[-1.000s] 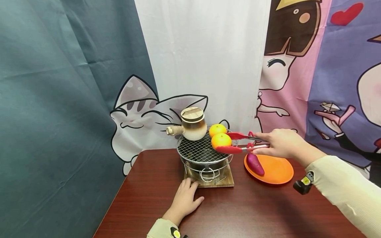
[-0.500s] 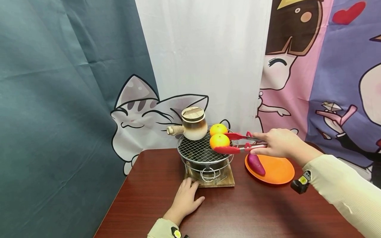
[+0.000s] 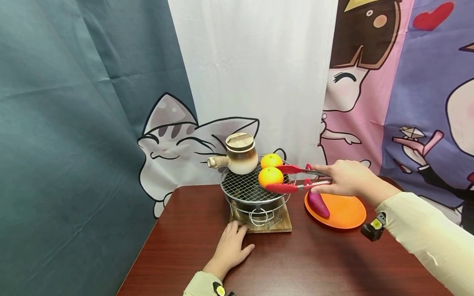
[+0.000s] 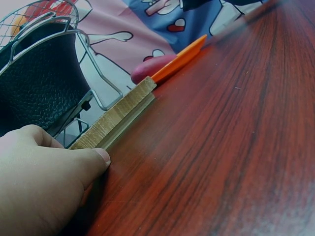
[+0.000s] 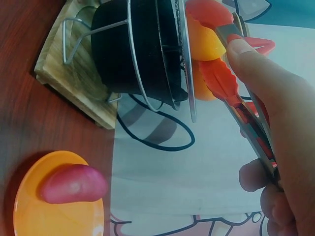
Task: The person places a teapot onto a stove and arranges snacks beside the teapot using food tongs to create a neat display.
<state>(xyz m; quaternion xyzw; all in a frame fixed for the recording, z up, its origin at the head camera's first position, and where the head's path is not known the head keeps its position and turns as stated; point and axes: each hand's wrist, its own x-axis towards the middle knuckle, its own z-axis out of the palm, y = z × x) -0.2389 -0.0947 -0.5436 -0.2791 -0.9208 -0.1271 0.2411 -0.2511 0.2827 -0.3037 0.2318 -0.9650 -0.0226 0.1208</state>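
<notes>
My right hand [image 3: 346, 177] grips red-tipped metal tongs [image 3: 292, 187] over the round wire grill rack [image 3: 237, 185]. Their two red tips lie apart, on either side of the front mandarin orange [image 3: 270, 176], which sits on the rack. Right behind it is a second mandarin orange [image 3: 271, 159]. In the right wrist view, the tongs' scalloped tips [image 5: 219, 78] overlap the fruit. My left hand [image 3: 230, 246] rests at the front left edge of the stove's wooden board [image 3: 270, 227], its fingers loosely spread. The left wrist view shows the thumb [image 4: 96, 160] low beside the board's edge.
A lidded clay pot [image 3: 242, 158] stands on the rack's back left, its wrapped handle pointing left. Right of the stove, a purple sweet potato [image 3: 317, 204] lies on an orange plate [image 3: 346, 211]. Behind the brown table [image 3: 177, 246] hangs a printed curtain [image 3: 255, 74].
The front mandarin orange and the tongs' tips have shifted slightly left, and the fruit now sits a little away from the lower tip. The left hand stays in place.
</notes>
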